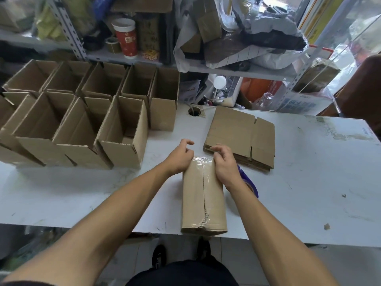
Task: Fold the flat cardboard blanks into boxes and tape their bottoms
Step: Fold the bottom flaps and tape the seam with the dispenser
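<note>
A folded cardboard box (203, 197) stands bottom-up at the near edge of the white table (309, 172). Clear tape runs along its centre seam from the near end to the far end. My left hand (180, 156) rests against the box's far left corner, fingers curled. My right hand (223, 162) presses on the far right top of the box, pinching the tape end at its far edge. A tape roll with a purple rim (252, 183) lies just right of the box, partly hidden by my right wrist. A stack of flat blanks (241, 139) lies behind it.
Several finished open boxes (82, 120) stand in rows on the left of the table. A cable hole (194, 111) is in the table behind the hands. Cluttered metal shelves (206, 48) rise behind the table, with a red paper cup (126, 38).
</note>
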